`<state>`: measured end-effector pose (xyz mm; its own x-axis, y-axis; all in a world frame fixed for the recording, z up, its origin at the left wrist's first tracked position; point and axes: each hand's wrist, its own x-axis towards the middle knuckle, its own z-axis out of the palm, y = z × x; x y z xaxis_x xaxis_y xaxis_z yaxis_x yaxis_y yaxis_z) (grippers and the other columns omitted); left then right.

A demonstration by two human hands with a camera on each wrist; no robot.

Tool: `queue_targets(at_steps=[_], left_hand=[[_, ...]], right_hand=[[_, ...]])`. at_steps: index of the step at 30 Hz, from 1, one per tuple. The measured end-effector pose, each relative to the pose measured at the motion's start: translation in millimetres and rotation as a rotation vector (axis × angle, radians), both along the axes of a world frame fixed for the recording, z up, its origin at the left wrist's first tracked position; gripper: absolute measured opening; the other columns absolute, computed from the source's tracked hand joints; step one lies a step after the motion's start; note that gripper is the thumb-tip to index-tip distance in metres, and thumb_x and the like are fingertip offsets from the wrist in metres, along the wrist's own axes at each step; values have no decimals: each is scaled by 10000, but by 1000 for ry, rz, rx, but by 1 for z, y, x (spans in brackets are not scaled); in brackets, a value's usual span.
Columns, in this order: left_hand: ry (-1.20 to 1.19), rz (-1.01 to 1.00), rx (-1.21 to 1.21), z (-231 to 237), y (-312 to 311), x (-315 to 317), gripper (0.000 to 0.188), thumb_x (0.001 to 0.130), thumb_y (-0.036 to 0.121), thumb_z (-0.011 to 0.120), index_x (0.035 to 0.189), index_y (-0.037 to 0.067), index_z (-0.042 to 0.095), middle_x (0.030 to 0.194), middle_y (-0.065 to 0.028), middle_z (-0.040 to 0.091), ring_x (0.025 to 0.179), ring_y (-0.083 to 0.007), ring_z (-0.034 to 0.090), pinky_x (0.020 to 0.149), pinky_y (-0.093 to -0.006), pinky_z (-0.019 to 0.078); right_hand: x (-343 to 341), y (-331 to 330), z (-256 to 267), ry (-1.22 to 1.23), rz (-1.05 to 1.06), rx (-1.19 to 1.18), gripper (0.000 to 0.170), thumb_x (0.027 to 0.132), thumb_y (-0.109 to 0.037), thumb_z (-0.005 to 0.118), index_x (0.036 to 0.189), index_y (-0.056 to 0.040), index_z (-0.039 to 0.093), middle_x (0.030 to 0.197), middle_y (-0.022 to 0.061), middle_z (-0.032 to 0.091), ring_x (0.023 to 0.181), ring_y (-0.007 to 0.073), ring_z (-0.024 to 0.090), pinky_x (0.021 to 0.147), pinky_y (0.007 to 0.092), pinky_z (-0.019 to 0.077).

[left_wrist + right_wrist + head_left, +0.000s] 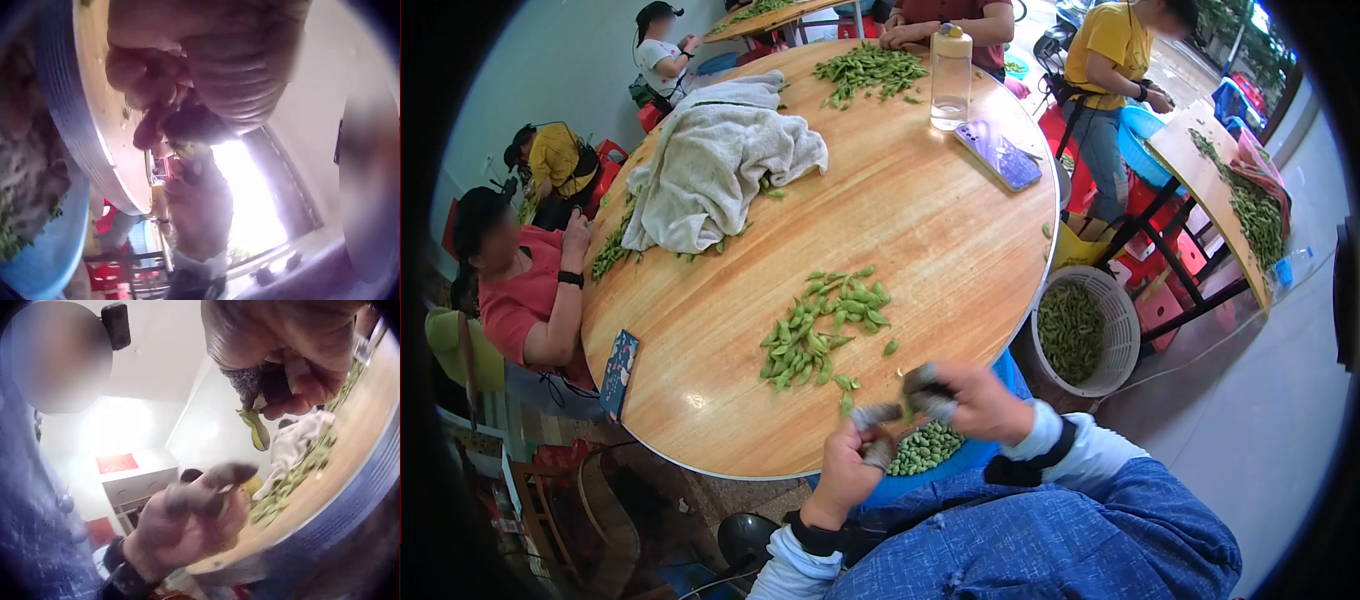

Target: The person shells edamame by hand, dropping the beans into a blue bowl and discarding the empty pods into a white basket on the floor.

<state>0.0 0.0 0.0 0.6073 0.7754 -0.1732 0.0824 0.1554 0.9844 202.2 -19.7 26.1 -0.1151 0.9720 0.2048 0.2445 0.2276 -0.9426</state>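
Right hand point(281, 331) pinches edamame pod point(260, 435); left hand point(848, 472): grip unclear. Shelled beans point(924, 450) in basin point(1003, 372); unshelled heap point(812, 345) toward tabletop's point(940, 260) near edge.

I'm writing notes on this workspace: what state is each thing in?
Left hand: partly bent; unclear whether gripping.
Right hand: pinching a soybean pod.
Nearest pod pile: loose.
Shelled beans: heaped in blue basin.
Towel: crumpled, pods at its edges.
Bottle: upright, capped.
Purple phone: lying flat.
White basket: upright, holding pods.
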Motion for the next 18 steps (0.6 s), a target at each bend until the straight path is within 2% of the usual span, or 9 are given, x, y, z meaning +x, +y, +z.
queue_targets(at_steps=[2, 3, 5, 7, 9, 13, 14, 15, 18], left_hand=[[210, -150, 346, 14, -4, 6, 231, 709, 24, 601, 935, 66, 613, 877, -133, 628, 782, -226, 611, 667, -346, 484], [208, -216, 444, 12, -9, 13, 220, 703, 31, 607, 920, 62, 617, 868, -130, 628, 781, -232, 610, 665, -341, 483], [264, -352, 682, 18, -8, 14, 200, 692, 43, 618, 891, 55, 624, 851, -123, 628, 779, -245, 608, 661, -332, 482], [153, -305, 725, 20, -10, 17, 191, 700, 76, 640, 889, 56, 624, 800, -111, 622, 743, -280, 594, 640, -344, 477], [67, -283, 692, 21, -7, 17, 179, 707, 90, 646, 880, 50, 624, 776, -122, 613, 724, -290, 587, 623, -359, 470], [361, 3, 870, 34, 24, 8, 151, 733, 91, 623, 862, 14, 610, 739, -161, 581, 695, -315, 567, 600, -383, 450], [394, 100, 941, 33, 38, 8, 159, 737, 85, 614, 869, -3, 602, 729, -176, 567, 691, -320, 558, 602, -385, 444], [440, 89, 993, 34, 51, 9, 148, 732, 71, 602, 859, -6, 595, 730, -177, 561, 702, -320, 552, 609, -386, 442], [602, 22, 1113, 31, 85, 17, 122, 708, 30, 569, 824, -10, 574, 737, -174, 542, 733, -317, 533, 628, -387, 435]], right_hand=[[35, -9, 9, 56, -113, -146, 95, 770, -31, 548, 859, -11, 574, 769, 101, 604, 736, 175, 580, 662, 286, 461], [60, -19, 13, 53, -186, -236, 94, 759, -21, 550, 847, -4, 578, 744, 96, 597, 727, 162, 578, 656, 281, 461], [96, -28, 15, -339, -451, -28, 87, 719, -11, 559, 803, 13, 567, 722, 134, 586, 701, 232, 589, 635, 310, 459], [134, -46, 11, -712, -678, -53, 115, 688, -15, 561, 795, 26, 547, 735, 182, 575, 713, 322, 577, 635, 345, 451], [151, -57, 7, -743, -798, -85, 137, 669, -20, 565, 792, 30, 532, 749, 216, 560, 732, 386, 546, 641, 373, 439], [144, -55, -4, -476, -764, 24, 175, 693, 13, 546, 866, 26, 558, 754, 184, 586, 714, 296, 585, 643, 322, 445], [136, -53, -1, -427, -703, -47, 166, 713, 17, 543, 877, 22, 572, 753, 164, 595, 703, 229, 587, 644, 293, 445], [128, -48, -2, -390, -676, -42, 141, 723, 8, 551, 861, 20, 580, 739, 151, 594, 690, 206, 578, 635, 289, 444], [99, -34, 3, -318, -546, -56, 150, 740, -4, 568, 885, 34, 583, 773, 157, 612, 720, 219, 596, 655, 295, 461]])
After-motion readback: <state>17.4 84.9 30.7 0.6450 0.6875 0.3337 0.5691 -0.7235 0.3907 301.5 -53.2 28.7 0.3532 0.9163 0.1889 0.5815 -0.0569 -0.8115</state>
